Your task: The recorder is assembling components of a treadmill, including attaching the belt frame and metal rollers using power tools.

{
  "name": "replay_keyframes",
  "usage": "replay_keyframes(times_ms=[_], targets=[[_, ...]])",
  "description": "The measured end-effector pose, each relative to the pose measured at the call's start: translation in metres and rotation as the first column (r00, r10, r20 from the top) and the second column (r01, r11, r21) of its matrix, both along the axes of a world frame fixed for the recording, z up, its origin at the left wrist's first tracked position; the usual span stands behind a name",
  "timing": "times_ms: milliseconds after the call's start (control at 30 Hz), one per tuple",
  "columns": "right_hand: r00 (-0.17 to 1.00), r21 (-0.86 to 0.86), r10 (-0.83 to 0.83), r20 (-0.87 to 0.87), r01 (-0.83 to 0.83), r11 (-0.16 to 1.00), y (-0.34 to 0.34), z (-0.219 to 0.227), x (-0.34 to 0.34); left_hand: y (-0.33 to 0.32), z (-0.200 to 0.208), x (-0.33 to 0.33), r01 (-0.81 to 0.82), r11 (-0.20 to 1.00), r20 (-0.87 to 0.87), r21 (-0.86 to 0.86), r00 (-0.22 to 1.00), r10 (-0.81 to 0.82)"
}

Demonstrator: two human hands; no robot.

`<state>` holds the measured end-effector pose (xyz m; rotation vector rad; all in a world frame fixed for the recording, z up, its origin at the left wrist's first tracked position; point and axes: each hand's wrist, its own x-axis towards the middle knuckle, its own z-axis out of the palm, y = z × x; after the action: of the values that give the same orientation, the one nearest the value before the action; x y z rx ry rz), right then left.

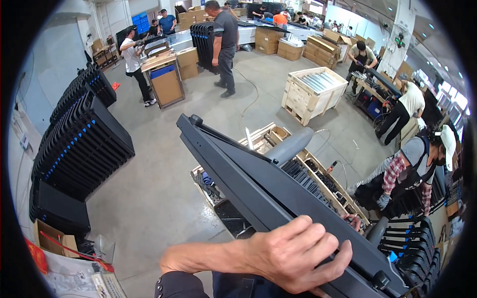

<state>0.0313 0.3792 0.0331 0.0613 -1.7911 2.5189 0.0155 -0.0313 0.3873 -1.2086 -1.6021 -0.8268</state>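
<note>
A long dark-grey frame [233, 171] with a flat panel lies tilted across the view, from the upper left down to the lower right. Round black knobs stick out at both ends. My left hand [303, 253] is closed over its near edge, fingers curled round the rim. Beyond the far edge only some fingers of my right hand [353, 221] show, bent against the frame; its palm is hidden. A grey rounded padded bar [293, 145] runs under the frame, and a second grey padded bar [377, 231] is beside its lower end.
Wooden trays of small black parts [310, 186] stand behind the frame. Stacked black frames [84, 144] line the left, with more black frames [410, 248] at right. A co-worker in grey gloves [383, 200] bends close by at right. A wooden crate [312, 102] of metal tubes stands farther off.
</note>
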Motion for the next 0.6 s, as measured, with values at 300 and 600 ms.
replay_keyframes(times_ms=[300,600], targets=[[0.989,-0.352,0.125,-0.074,-0.144,0.925,-0.152,0.037,-0.04,-0.192,0.007,-0.012,-0.093,0.995,0.04,-0.018,0.995,0.094],[0.987,-0.723,0.085,-0.135,-0.157,0.672,-0.407,0.042,-0.038,-0.444,0.038,-0.068,-0.038,0.996,-0.003,-0.082,0.999,0.038]])
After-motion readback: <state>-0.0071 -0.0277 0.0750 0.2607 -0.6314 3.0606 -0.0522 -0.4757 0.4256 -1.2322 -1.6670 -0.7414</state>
